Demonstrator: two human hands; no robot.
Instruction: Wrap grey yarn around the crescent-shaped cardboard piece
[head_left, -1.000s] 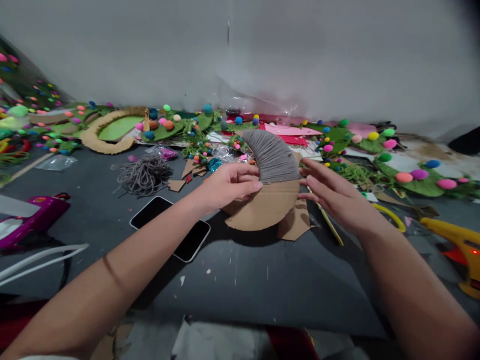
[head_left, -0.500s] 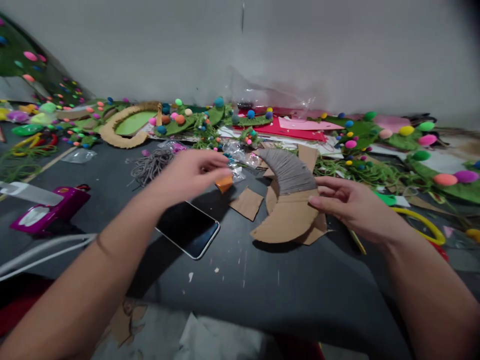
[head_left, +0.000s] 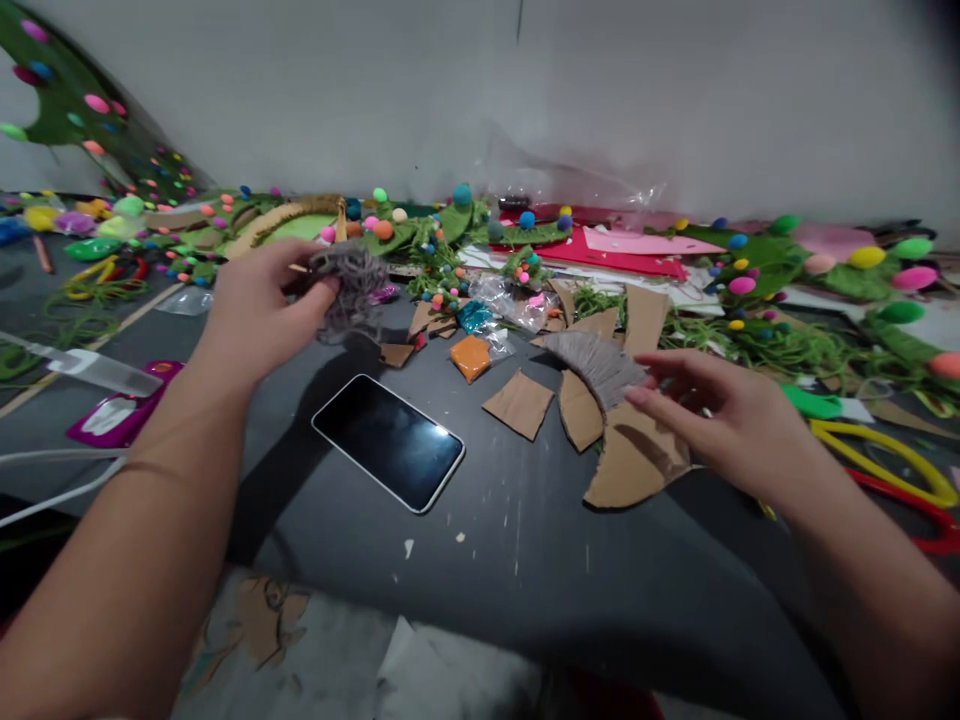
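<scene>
My left hand (head_left: pixel 259 305) is raised over the dark table (head_left: pixel 487 570) with a tangled bundle of grey yarn (head_left: pixel 349 285) pinched in its fingers. My right hand (head_left: pixel 720 415) holds a cardboard crescent (head_left: pixel 634 460) by its edge; the crescent's upper half is wrapped in grey yarn (head_left: pixel 596 365) and its lower tip rests on the table. A black phone (head_left: pixel 388 441) lies face up between my two forearms.
Cardboard scraps (head_left: pixel 519 403) and an orange piece (head_left: pixel 470 356) lie beyond the phone. Green felt shapes with coloured pom-poms (head_left: pixel 742 285) crowd the back. A purple glue gun (head_left: pixel 112 415) sits at the left; yellow and red loops (head_left: pixel 885 460) lie at the right.
My left hand left the crescent, reached left and picked up the grey yarn bundle from the table. My right hand kept the crescent and tilted it flatter. The view shifted left.
</scene>
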